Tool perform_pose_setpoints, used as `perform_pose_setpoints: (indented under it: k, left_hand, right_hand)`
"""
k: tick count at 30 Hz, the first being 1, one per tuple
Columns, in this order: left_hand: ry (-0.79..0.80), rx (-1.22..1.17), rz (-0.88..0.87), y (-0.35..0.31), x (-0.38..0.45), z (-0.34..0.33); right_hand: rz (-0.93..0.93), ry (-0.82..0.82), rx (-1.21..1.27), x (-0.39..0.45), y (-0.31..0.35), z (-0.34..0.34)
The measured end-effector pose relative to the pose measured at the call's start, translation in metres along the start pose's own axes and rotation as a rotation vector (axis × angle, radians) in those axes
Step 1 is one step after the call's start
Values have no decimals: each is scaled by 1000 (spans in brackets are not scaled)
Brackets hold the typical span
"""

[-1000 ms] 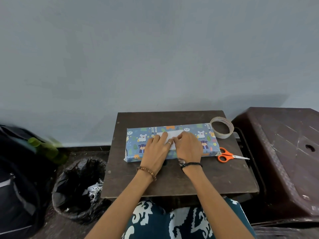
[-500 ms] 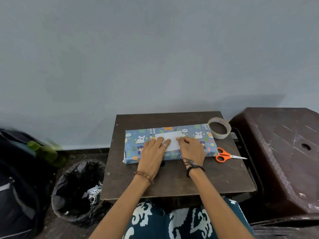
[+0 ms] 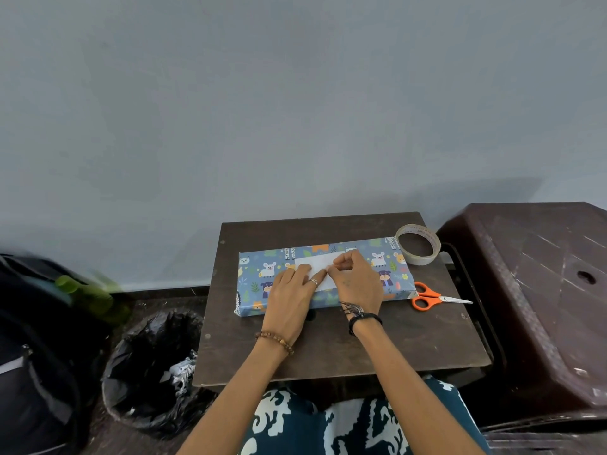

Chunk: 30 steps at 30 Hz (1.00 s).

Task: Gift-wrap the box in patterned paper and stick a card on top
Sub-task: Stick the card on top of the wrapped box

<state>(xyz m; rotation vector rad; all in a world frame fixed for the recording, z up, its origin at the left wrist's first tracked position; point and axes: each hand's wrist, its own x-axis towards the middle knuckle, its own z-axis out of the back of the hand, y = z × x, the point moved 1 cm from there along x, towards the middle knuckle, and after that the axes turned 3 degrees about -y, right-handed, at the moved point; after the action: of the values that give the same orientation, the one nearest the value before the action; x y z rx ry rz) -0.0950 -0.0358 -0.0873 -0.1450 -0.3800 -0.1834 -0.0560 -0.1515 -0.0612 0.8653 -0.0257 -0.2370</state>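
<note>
Change: half a second ago I saw the right hand [image 3: 356, 284] lying flatter, fingertips on the white card [image 3: 313, 262]; now its fingers are curled up at the card's right end, seemingly pinching its far right edge. The left hand [image 3: 292, 295] has hardly shifted.
Left hand: I see it flat, fingers straight, pressing the card's near left part onto the wrapped box [image 3: 391, 274].
Right hand: curled fingers on the card; I cannot make out whether tape sits between them.
Box: wrapped in blue animal-print paper, lying lengthwise across the middle of the tabletop [image 3: 345, 349], nearer the far edge.
Card: on top of the box, about its middle.
Writing: the tape roll [image 3: 417, 244] carries print on its inner ring, too small for me to read.
Tabletop: dark brown and scuffed; the tape roll stands at the far right corner, touching the box end; orange-handled scissors [image 3: 433, 298] lie at the right edge.
Room: plain grey wall [image 3: 295, 110] behind; a bin lined with black bag [image 3: 154, 369] left of the table, a dark plastic stool [image 3: 542, 290] right.
</note>
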Motion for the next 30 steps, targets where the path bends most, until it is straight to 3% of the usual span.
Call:
perform_pose_setpoints:
  k: [6, 15, 17, 23, 28, 30]
  left_hand:
    - [-23, 12, -30, 1, 1, 4]
    - [-25, -215, 107, 6, -2, 0]
    - [-30, -338, 244, 2, -2, 2]
    - [-51, -576, 705, -27, 11, 14]
    - [-111, -1218, 1295, -12, 35, 23]
    - [-92, -1386, 1362, -4, 40, 26]
  right_hand:
    - [139, -34, -1, -6, -4, 1]
    - [480, 25, -310, -10, -3, 2]
    - [544, 47, -381, -12, 1, 2]
    - [726, -163, -478, -24, 3, 2]
    - [539, 77, -256, -25, -6, 5]
    - [510, 104, -240, -25, -8, 8]
